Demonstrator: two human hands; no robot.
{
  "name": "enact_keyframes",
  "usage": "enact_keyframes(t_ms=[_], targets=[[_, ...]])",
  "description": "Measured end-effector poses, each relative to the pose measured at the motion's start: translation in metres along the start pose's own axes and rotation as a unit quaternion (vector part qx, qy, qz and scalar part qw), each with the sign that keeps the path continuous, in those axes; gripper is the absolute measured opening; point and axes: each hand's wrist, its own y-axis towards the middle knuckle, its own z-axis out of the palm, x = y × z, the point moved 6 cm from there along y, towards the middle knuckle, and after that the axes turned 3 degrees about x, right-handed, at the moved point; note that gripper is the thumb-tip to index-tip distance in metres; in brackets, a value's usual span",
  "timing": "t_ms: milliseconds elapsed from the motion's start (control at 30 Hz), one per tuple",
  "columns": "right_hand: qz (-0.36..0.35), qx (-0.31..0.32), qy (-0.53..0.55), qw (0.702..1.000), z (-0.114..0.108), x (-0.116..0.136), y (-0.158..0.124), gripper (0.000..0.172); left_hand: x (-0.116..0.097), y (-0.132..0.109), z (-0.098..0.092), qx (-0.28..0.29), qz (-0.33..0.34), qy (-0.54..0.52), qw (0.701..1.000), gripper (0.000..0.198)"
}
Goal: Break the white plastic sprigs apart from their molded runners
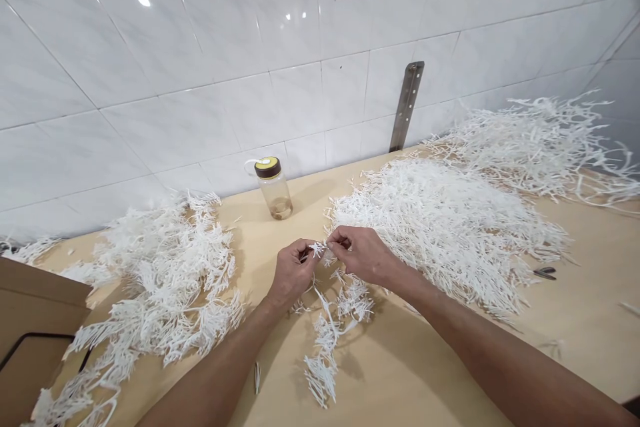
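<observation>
My left hand [293,273] is closed in a pinch on a white branching plastic sprig [317,250], whose small fringed tip shows above the fingers. Just to its right, my right hand [364,253] is closed too, thumb and forefinger pressed together at the edge of that tip. Whether a separate small piece sits between them is too fine to make out. Below both hands hangs or lies a white branched strand [327,333] with several fringed clusters; my fingers hide how it joins the sprig.
Loose white sprigs form a large pile [445,227] at right, with longer strands [540,140] behind. Another pile [165,280] lies left, beside a cardboard box [40,307]. A see-through bottle [276,193] stands near the tiled wall. Small snips [545,273] lie at right.
</observation>
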Motion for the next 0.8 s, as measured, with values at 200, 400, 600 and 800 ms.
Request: enact_keyframes(t_ms=[200, 400, 600, 800], targets=[[0.009, -0.025, -0.064, 0.998, 0.009, -0.001, 0.000, 0.016, -0.011, -0.001, -0.005, -0.033, 0.024, 0.052, 0.998, 0.013], [0.102, -0.056, 0.009, 0.993, 0.001, -0.019, 0.003, 0.007, -0.016, -0.001, -0.008, -0.033, 0.068, 0.080, 0.994, 0.015], [0.096, -0.042, 0.112, 0.988, -0.003, -0.019, 0.002, 0.005, 0.005, 0.005, -0.003, -0.001, 0.011, 0.007, 1.000, 0.022], [0.056, -0.069, 0.065, 0.994, -0.013, -0.013, 0.002, 0.018, 0.010, 0.004, 0.000, 0.010, -0.020, -0.030, 0.999, 0.022]])
